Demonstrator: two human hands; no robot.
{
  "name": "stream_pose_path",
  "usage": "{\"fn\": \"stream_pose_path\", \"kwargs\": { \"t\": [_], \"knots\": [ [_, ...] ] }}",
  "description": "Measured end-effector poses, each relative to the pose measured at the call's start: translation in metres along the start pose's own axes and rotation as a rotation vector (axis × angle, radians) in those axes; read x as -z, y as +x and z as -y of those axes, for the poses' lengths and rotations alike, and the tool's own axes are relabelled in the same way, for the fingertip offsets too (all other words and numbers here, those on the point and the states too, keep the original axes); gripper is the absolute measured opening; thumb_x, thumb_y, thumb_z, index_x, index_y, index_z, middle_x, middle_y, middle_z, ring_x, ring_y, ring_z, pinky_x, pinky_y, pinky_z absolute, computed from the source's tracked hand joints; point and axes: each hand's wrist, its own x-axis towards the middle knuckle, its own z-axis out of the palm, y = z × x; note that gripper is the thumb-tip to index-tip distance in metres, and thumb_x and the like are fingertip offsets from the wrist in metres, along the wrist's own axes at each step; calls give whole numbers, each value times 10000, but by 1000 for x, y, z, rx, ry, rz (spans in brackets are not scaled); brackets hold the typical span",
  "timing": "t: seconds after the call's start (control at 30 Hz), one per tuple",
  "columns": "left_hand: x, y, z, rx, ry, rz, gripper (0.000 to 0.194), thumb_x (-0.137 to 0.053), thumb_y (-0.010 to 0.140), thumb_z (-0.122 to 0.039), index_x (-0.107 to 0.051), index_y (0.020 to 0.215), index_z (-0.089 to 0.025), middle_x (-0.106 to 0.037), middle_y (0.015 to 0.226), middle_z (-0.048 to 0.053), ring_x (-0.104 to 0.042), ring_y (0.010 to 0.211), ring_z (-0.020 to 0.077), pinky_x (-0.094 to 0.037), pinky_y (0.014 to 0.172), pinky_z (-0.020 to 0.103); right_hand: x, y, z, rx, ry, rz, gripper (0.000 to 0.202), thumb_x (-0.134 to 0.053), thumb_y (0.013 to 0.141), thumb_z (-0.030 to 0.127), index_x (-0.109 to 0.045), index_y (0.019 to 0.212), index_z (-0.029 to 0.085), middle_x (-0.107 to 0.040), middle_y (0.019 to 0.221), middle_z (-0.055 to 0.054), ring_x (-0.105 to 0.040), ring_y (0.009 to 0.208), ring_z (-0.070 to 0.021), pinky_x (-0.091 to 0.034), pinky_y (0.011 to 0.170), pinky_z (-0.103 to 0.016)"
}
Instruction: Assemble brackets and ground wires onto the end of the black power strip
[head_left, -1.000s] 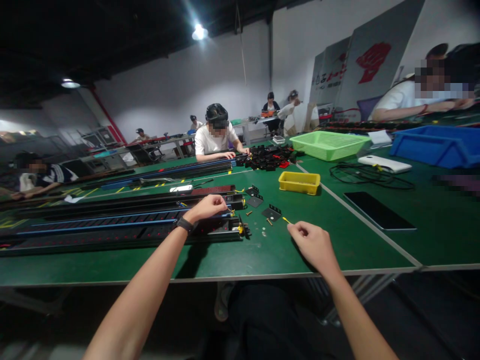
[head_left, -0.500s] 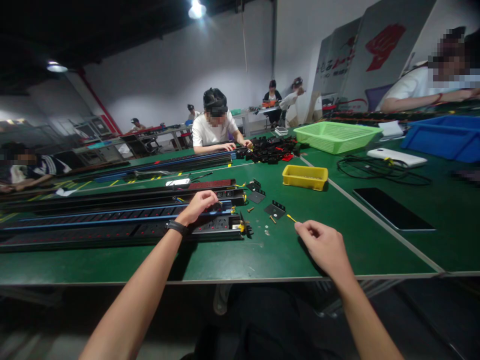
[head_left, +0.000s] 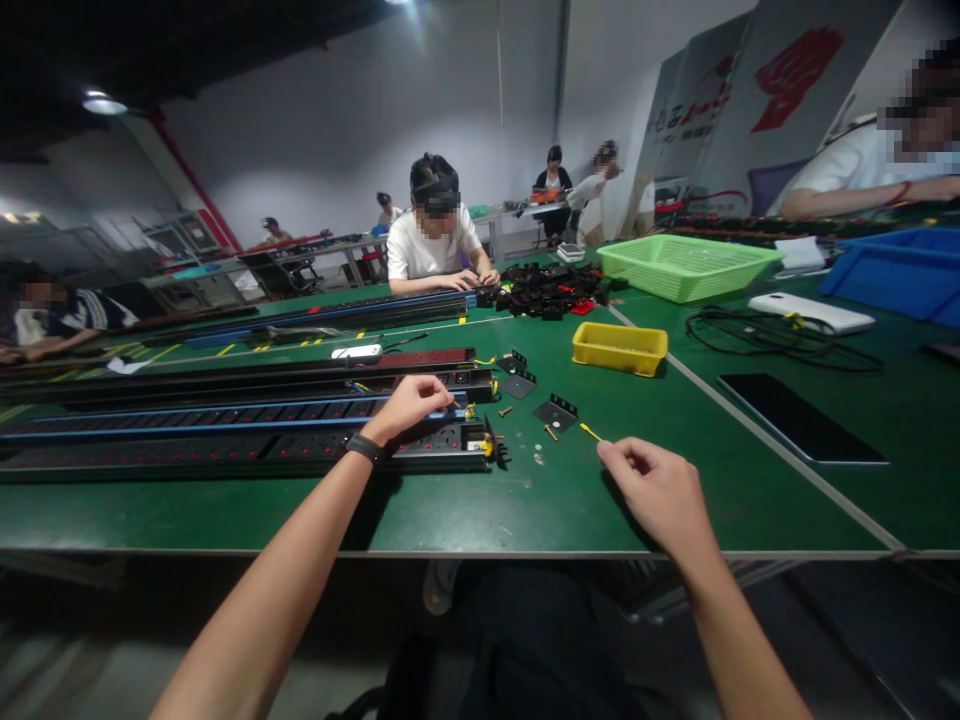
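Note:
Over the ends of the long power strips, my left hand (head_left: pixel 414 405) is closed, thumb and finger pinching a small thing too tiny to name. Beneath it runs a blue-edged strip (head_left: pixel 300 415), and nearer me lies a black strip (head_left: pixel 315 452) with a yellow wire at its right end. My right hand (head_left: pixel 660 490) is pinched closed at the table, its fingertips at the lower end of a thin yellow piece (head_left: pixel 590 431). Between the hands are a black bracket (head_left: pixel 556 412) and brass-coloured screws (head_left: pixel 552 432).
A yellow tray (head_left: pixel 619 350), a green basket (head_left: pixel 686 268) and a blue bin (head_left: pixel 900 275) stand farther back. A dark tablet (head_left: pixel 802 418) lies at the right, below a coiled black cable (head_left: pixel 780 340). Across the table a person (head_left: pixel 433 235) works beside black parts (head_left: pixel 551 290).
The view has shifted slightly. My left hand has moved a little to the right along the strip; my right hand keeps its pinch by the yellow piece.

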Motion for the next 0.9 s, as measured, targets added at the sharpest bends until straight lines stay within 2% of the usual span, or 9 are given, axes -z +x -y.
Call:
{"fn": "stream_pose_path", "kwargs": {
  "t": [0.37,0.57,0.9],
  "knots": [
    [-2,0,3,-34,115,47,315,-729,842,-455,-747,837,-140,-726,797,57,-611,704,157,-449,667,275,-1,-1,0,20,-32,-6,459,-571,869,548,-625,585,190,-475,531,14,-447,519,-135,-316,523,-259],
    [-3,0,3,-42,169,73,304,-726,839,-443,-771,834,-142,-711,744,41,-574,652,145,-401,611,262,-1,-1,0,16,-38,6,454,-565,869,550,-633,595,194,-483,531,17,-454,523,-135,-321,533,-259],
    [-2,-2,-7,-52,159,77,292,-745,808,-441,-785,816,-152,-695,691,31,-531,612,134,-381,587,260,-1,-1,0,30,-43,3,463,-562,878,546,-603,576,197,-471,530,16,-432,512,-132,-313,524,-258]
  ]
}}
